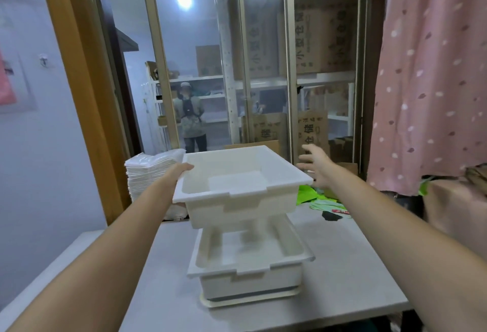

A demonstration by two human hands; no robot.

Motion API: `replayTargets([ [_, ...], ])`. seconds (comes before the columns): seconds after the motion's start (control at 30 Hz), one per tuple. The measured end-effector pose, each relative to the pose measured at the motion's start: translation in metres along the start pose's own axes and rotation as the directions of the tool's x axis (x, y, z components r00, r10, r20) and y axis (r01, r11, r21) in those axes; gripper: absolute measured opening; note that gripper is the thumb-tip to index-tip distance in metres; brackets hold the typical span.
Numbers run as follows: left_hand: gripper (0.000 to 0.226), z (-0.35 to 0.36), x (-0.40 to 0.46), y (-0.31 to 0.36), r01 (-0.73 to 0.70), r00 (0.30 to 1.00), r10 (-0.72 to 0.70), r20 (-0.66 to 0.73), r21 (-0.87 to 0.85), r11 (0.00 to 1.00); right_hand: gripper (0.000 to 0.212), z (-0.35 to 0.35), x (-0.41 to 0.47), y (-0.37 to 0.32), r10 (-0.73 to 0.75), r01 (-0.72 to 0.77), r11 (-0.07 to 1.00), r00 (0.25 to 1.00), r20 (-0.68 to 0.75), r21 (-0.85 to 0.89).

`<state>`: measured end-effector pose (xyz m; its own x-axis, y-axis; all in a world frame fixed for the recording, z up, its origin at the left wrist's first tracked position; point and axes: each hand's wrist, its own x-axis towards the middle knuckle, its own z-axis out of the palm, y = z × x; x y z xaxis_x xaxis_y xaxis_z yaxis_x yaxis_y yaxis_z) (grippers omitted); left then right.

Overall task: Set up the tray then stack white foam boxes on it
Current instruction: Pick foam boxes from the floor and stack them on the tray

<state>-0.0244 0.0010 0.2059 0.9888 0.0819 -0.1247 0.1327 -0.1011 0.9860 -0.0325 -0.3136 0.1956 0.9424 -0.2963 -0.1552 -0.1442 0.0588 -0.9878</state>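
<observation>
Nearest to you, the grey desk [342, 265] carries a white foam box [247, 260] that sits upright on a low cream tray [210, 302], of which only the front edge shows beneath the box. Directly above it, a second white foam box [237, 181] is held in the air, tilted slightly, its underside clear of the lower box. Your left hand [181, 170] grips the left rim of this raised box, fingers curled over the edge. Your right hand [316, 165] is beside the raised box's right rim, fingers spread and straight, holding nothing; contact with the rim cannot be confirmed. Further back on the left of the desk stands a tall stack of white items wrapped in clear plastic [150, 173], just behind your left hand. On the right, green fabric pieces [313, 194] lie on the desk behind the right forearm. A pink patterned curtain [427, 81] hangs at the far right. Beyond the desk, a sliding glass window [226, 62] shows a store room with white shelving [200, 81] and stacked cardboard cartons [324, 41].
</observation>
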Motion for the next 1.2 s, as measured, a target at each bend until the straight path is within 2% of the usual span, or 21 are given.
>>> replayTargets([
  [0.07, 0.035, 0.001, 0.001, -0.001, -0.038, 0.999, 0.037, 0.024, 0.039, 0.999, 0.049, 0.016, -0.004, -0.002, -0.044, 0.052, 0.995, 0.995, 0.086, -0.087],
  [0.13, 0.028, 0.003, 0.002, -0.002, -0.023, 0.999, 0.022, 0.025, 0.057, 0.998, 0.04, 0.028, -0.009, -0.003, -0.045, 0.073, 0.973, 0.99, 0.131, -0.217],
  [0.2, 0.022, 0.003, 0.004, -0.006, -0.009, 1.0, 0.011, -0.026, 0.071, 0.997, 0.044, 0.028, -0.006, 0.002, -0.015, 0.05, 0.958, 0.992, 0.125, -0.281],
  [0.33, 0.033, 0.004, 0.012, -0.019, -0.008, 0.996, 0.019, -0.089, 0.115, 0.993, 0.028, 0.029, -0.005, 0.01, 0.045, -0.012, 0.943, 0.995, 0.093, -0.332],
  [0.43, 0.024, 0.008, 0.012, -0.033, 0.11, 0.992, -0.101, -0.075, 0.118, 0.987, 0.03, 0.026, -0.006, 0.016, 0.1, -0.066, 0.917, 0.993, 0.067, -0.393],
  [0.53, 0.011, 0.013, 0.009, -0.042, 0.195, 0.98, -0.187, -0.066, 0.135, 0.972, 0.021, 0.022, -0.008, 0.025, 0.173, -0.143, 0.917, 0.984, 0.05, -0.373],
  [0.63, 0.022, 0.015, 0.01, -0.054, 0.229, 0.973, -0.227, -0.032, 0.145, 0.963, 0.013, 0.019, -0.011, 0.036, 0.235, -0.214, 0.925, 0.972, 0.03, -0.314],
  [0.73, 0.027, 0.015, 0.017, -0.071, 0.235, 0.972, -0.235, -0.014, 0.149, 0.961, 0.015, 0.018, -0.007, 0.05, 0.317, -0.29, 0.91, 0.947, 0.047, -0.296],
  [0.9, 0.008, 0.013, 0.035, -0.097, 0.256, 0.966, -0.251, -0.056, 0.11, 0.96, 0.015, 0.023, 0.005, 0.075, 0.318, -0.29, 0.902, 0.947, 0.038, -0.319],
  [1.03, 0.014, 0.011, 0.056, -0.109, 0.253, 0.966, -0.239, -0.1, 0.17, 0.952, 0.014, 0.026, 0.011, 0.088, 0.305, -0.268, 0.889, 0.951, 0.044, -0.371],
  [1.2, 0.015, 0.013, 0.062, -0.108, 0.239, 0.968, -0.216, -0.127, 0.219, 0.946, 0.025, 0.026, 0.016, 0.084, 0.31, -0.275, 0.854, 0.951, 0.008, -0.441],
])
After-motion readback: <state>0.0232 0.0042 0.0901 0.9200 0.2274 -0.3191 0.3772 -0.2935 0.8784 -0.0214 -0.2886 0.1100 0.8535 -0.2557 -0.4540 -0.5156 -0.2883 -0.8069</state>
